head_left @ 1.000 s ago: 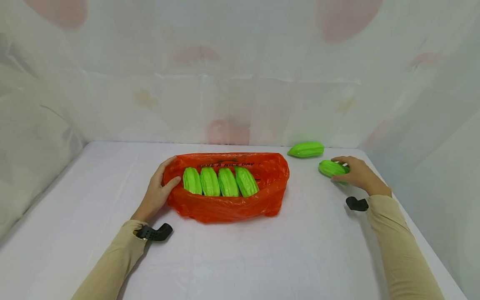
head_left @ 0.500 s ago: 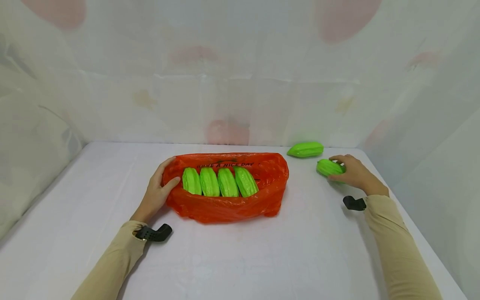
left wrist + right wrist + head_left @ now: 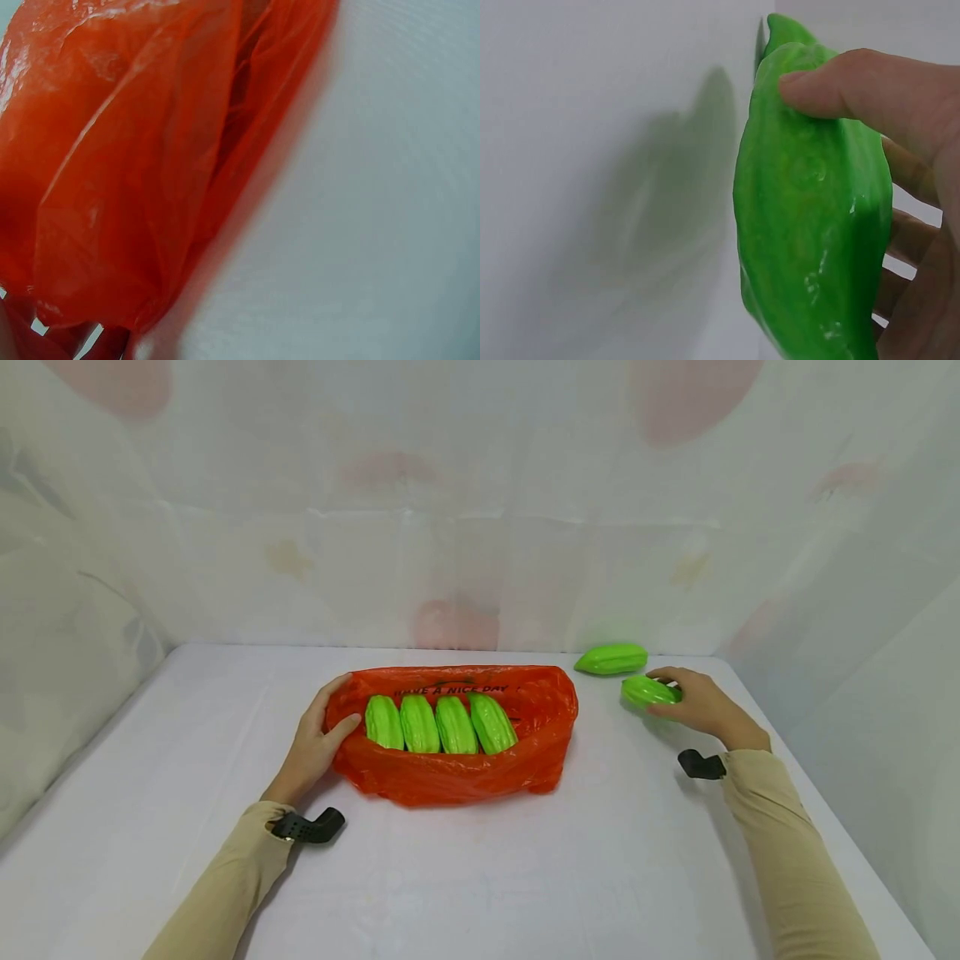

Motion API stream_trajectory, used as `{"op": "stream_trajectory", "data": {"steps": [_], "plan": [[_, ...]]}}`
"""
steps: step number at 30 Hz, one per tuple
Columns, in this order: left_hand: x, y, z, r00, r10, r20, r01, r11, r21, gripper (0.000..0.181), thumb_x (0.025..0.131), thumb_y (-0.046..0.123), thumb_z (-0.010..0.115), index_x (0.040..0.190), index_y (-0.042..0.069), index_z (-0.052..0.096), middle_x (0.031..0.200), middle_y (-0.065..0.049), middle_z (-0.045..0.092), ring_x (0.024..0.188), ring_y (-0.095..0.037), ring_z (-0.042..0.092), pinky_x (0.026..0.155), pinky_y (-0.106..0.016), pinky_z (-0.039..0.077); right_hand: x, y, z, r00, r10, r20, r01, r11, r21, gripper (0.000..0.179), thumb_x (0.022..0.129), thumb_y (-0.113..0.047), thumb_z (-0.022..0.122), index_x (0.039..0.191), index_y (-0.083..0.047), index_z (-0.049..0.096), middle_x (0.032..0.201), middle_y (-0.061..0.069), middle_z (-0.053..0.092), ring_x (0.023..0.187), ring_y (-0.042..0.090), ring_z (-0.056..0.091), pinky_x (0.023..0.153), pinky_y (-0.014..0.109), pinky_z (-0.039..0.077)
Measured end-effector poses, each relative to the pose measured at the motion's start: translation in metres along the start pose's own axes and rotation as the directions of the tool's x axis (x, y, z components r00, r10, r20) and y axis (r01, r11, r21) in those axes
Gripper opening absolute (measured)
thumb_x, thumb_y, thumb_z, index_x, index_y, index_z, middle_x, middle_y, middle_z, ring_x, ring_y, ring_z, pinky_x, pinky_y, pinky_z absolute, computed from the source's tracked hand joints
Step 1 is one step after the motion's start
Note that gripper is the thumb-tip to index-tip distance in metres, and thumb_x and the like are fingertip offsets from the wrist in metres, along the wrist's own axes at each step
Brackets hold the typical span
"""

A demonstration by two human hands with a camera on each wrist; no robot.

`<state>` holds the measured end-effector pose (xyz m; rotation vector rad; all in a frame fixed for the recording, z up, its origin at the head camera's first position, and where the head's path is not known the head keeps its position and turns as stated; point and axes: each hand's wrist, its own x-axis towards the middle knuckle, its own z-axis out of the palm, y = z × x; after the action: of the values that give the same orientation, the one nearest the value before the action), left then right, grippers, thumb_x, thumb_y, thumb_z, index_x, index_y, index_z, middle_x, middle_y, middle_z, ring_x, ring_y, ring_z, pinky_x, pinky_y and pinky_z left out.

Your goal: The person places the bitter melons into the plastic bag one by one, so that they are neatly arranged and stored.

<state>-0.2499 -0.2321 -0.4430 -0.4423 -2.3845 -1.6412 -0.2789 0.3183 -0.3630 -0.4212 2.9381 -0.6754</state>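
At the right side of the table my right hand grips a bright green, ridged bitter melon, thumb on one side and fingers on the other. In the right wrist view this melon is glossy, and its shadow falls on the white surface. My left hand holds the left side of a red plastic bag, thumb at the front edge of its mouth. Several similar bitter melons lie side by side in the bag. The left wrist view is mostly filled by the crinkled bag.
One more bitter melon lies at the back edge of the white table, just behind the held one. A pale printed cloth hangs behind the table. Black wrist devices sit on both sleeves.
My right hand has moved a little left with the bitter melon in its grip, toward the bag. The left hand and the bag have stayed in place.
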Motion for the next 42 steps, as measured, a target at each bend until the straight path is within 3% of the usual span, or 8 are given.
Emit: {"op": "stream_trajectory", "data": {"steps": [19, 42], "plan": [[0.001, 0.001, 0.0, 1.0, -0.003, 0.008, 0.003, 1.0, 0.005, 0.06, 0.098, 0.006, 0.055, 0.154, 0.013, 0.034, 0.154, -0.015, 0.04, 0.137, -0.03, 0.039, 0.104, -0.006, 0.027, 0.002, -0.024, -0.004, 0.999, -0.026, -0.025, 0.027, 0.999, 0.017, 0.061, 0.088, -0.023, 0.073, 0.137, 0.004, 0.05, 0.127, 0.031, 0.059, 0.105, 0.042, 0.063, 0.089, 0.052, 0.051], [-0.001, 0.002, 0.0, 1.0, 0.004, 0.001, -0.004, 1.0, 0.007, 0.06, 0.098, 0.005, 0.056, 0.153, 0.012, 0.035, 0.153, -0.016, 0.041, 0.135, -0.031, 0.04, 0.104, -0.005, 0.027, 0.001, -0.065, -0.011, 1.0, -0.012, 0.0, 0.012, 1.0, 0.015, 0.063, 0.089, -0.034, 0.073, 0.139, -0.001, 0.051, 0.127, 0.024, 0.061, 0.106, 0.037, 0.064, 0.085, 0.047, 0.055]]}}
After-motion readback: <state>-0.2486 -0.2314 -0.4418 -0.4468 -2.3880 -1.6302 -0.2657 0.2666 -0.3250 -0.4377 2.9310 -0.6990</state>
